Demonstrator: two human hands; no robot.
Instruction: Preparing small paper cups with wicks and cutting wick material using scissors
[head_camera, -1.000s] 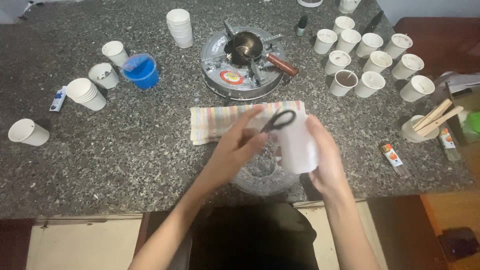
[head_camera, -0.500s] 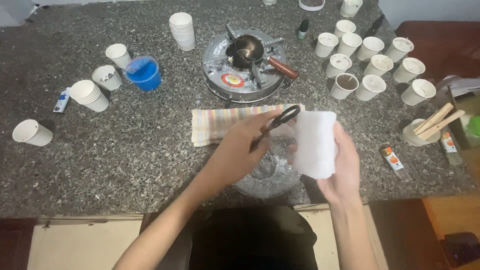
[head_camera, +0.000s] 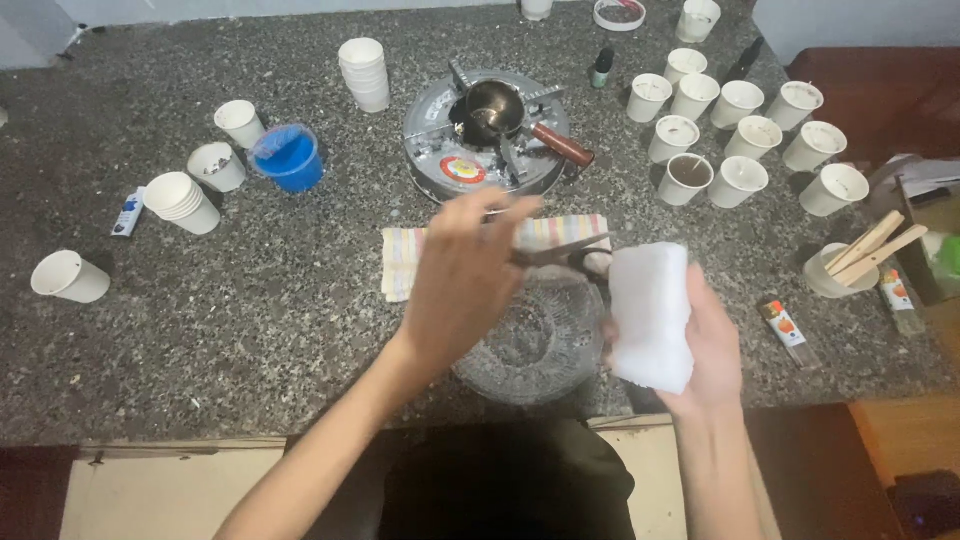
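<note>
My left hand (head_camera: 460, 285) grips black-handled scissors (head_camera: 565, 255), held level over a clear glass bowl (head_camera: 535, 345) at the counter's front edge. My right hand (head_camera: 705, 350) holds a white block (head_camera: 650, 315) upright, just right of the bowl. The scissor tips point toward the block's upper edge. A striped cloth (head_camera: 410, 260) lies behind the bowl, partly hidden by my left hand.
A round metal stove (head_camera: 440, 150) carries a small dark pot (head_camera: 492, 105) with a wooden handle. Several white paper cups (head_camera: 745, 135) cluster at back right, more at left (head_camera: 180, 195), plus a blue cup (head_camera: 290, 158). Wooden sticks (head_camera: 875, 243) rest in a cup at right.
My left hand rose and turned the scissors from pointing up-right to level. The white block shifted right and slightly lower in my right hand, uncovering more of the bowl.
</note>
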